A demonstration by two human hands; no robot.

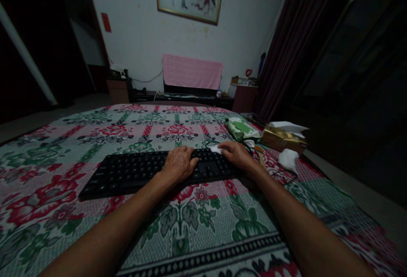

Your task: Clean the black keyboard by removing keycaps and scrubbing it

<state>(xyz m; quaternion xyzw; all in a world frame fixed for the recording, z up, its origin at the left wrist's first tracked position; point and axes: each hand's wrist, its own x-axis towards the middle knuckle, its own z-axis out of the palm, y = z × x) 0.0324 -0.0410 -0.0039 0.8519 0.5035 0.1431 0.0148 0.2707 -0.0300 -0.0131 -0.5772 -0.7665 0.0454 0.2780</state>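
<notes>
A black keyboard (127, 171) lies at a slant on a flowered cloth. My left hand (179, 162) rests on the keys right of its middle, fingers stretched toward the far edge and thumb apart. A white tissue (216, 149) is pinched under the fingers of my right hand (237, 154), pressed against the far edge of the keyboard near its right end. Part of that end is hidden by my right hand and wrist. The keyboard's black cable (288, 179) seems to loop to the right, beside my right forearm.
Right of the keyboard are a green-and-white wipes pack (241, 128), a gold tissue box (282, 137) and a crumpled white tissue (288, 159). The flowered cloth (95, 132) covers the surface. Beyond it, a pink towel (192, 71) hangs over a dark screen.
</notes>
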